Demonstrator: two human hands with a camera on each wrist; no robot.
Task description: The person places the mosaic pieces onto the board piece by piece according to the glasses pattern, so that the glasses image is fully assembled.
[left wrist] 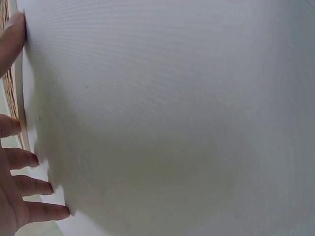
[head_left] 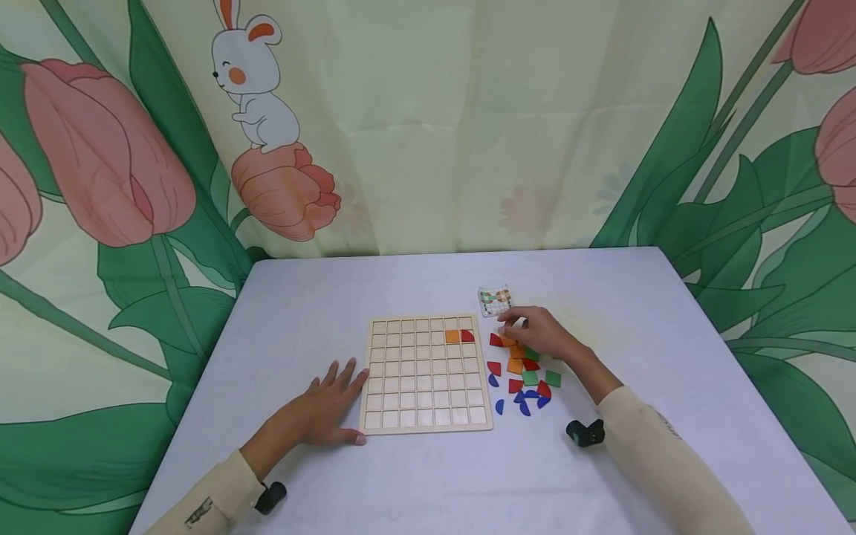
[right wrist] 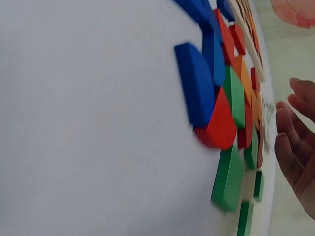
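A wooden grid board (head_left: pixel 428 429) lies on the table, with an orange square (head_left: pixel 452 336) and a red piece (head_left: pixel 467 336) side by side in its upper right cells. Spread along the board's left edge, my left hand (head_left: pixel 323 412) touches it with index finger and thumb; the left wrist view shows the same hand (left wrist: pixel 15 191) with fingers apart. My right hand (head_left: pixel 543 332) hovers with loosely bent fingers over the top of the loose pieces, just below a pattern card (head_left: pixel 495 298). In the right wrist view nothing shows between that hand's fingers (right wrist: pixel 284 130).
Right of the board lie several loose pieces: orange squares (head_left: pixel 515 365), green squares (head_left: pixel 553 379), red pieces (head_left: pixel 494 368) and blue pieces (head_left: pixel 499 406). A white cloth covers the table (head_left: pixel 428 483), and a printed curtain (head_left: pixel 414 134) hangs behind its far edge.
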